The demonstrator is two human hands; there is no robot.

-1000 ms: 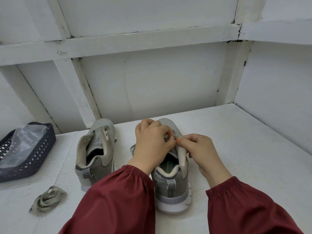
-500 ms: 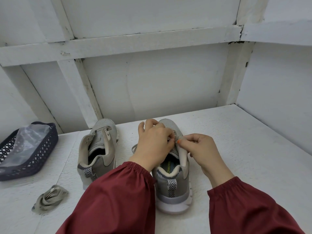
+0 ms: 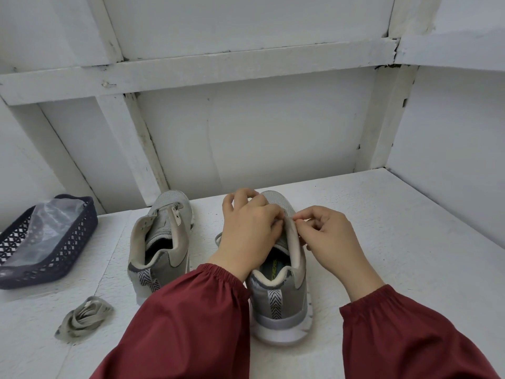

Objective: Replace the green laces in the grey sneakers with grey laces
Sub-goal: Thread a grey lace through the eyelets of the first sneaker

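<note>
Pinching sneaker (image 3: 278,305) flap: left hand (image 3: 246,231), right hand (image 3: 330,236) fingers; orange tip now hidden.

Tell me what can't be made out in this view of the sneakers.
Head view only.
1. The right sneaker has its eyelets and lacing covered by the left hand and right hand.
2. The basket hides its contents under crumpled plastic, and the left edge cuts it off.
3. The lace bundle: green or grey, too faint to tell.
</note>
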